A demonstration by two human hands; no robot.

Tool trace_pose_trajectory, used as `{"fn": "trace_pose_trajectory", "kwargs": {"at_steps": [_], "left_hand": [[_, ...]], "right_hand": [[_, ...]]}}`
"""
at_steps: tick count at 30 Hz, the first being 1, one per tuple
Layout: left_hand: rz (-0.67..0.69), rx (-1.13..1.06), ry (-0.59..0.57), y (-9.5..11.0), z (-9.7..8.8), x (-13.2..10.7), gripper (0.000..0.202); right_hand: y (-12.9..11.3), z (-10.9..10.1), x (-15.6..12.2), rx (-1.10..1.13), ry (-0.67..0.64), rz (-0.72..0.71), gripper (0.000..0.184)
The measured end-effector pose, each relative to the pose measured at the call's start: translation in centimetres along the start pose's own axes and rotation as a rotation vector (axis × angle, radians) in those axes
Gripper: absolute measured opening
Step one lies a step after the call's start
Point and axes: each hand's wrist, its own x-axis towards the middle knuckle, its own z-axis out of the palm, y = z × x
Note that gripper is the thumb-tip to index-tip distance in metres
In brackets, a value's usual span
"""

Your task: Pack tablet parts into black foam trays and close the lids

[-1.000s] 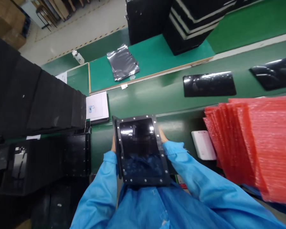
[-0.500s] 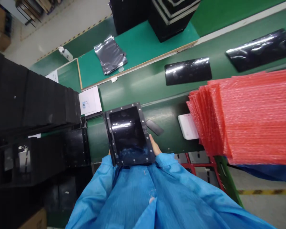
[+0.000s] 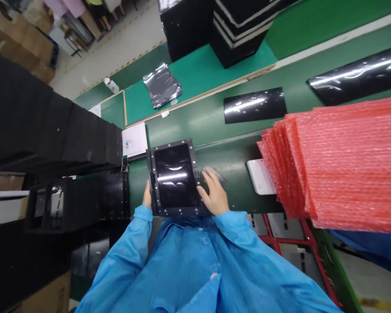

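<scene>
Head view: the left hand (image 3: 147, 195) grips the panel (image 3: 176, 178) by its left edge at the near side of the green tabletop (image 3: 241, 150); the right hand (image 3: 217, 198), its grip open, is at the right edge — contact unclear. Held mainly from one side, the panel could tip — or a touch smudge it. Red sheets (image 3: 355, 165) lie right, a black stack (image 3: 81, 139) left, floor (image 3: 130, 39) beyond.

Framed panel (image 3: 176, 176): glossy black, studded border, in front of me.
My left hand (image 3: 146, 196): against panel's left edge, most fingers hidden.
My right hand (image 3: 214, 195): fingers spread, thumb at panel's right edge.
White device (image 3: 262, 177): right of panel.
Red packing sheets (image 3: 348, 169): farther right of panel, stacked.
Papers (image 3: 136, 138): just beyond panel's far left corner.
</scene>
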Motion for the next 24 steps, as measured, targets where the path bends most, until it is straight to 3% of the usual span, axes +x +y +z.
{"fn": "trace_pose_trajectory", "kwargs": {"at_steps": [3, 5, 7, 10, 12, 16, 18, 21, 24], "left_hand": [[0.245, 0.118, 0.134, 0.4, -0.2, -0.3, 0.047], [0.392, 0.248, 0.211, 0.4, -0.2, -0.3, 0.038], [0.459, 0.341, 0.219, 0.2, -0.2, -0.2, 0.038], [0.448, 0.399, 0.187, -0.2, -0.2, 0.1, 0.042], [0.433, 0.416, 0.185, -0.6, -0.3, 0.4, 0.047], [0.485, 0.433, 0.134, -0.9, -1.5, 1.1, 0.052], [0.509, 0.424, 0.061, -0.4, -3.3, 1.7, 0.052], [0.415, 0.376, -0.002, 1.2, -8.0, 2.9, 0.046], [0.263, 0.319, 0.082, 2.2, -13.3, 3.8, 0.05]], "right_hand": [[-3.2, -1.6, -0.8, -0.275, -0.179, -0.165, 0.051], [-4.4, -1.8, -1.1, -0.236, -0.242, -0.15, 0.053], [-4.6, -1.7, -0.9, 0.031, -0.22, -0.047, 0.06], [-4.1, -1.5, 0.8, 0.55, -0.179, 0.193, 0.063], [-4.4, -1.2, 2.5, 0.687, -0.187, 0.274, 0.059], [-7.8, -0.9, 4.8, 0.335, -0.155, 0.183, 0.043], [-10.2, -1.1, 4.7, 0.168, -0.111, 0.161, 0.041], [-14.0, -1.0, 3.5, 0.068, -0.043, 0.185, 0.042], [-17.6, 2.6, 2.5, -0.018, -0.031, 0.159, 0.042]]}}
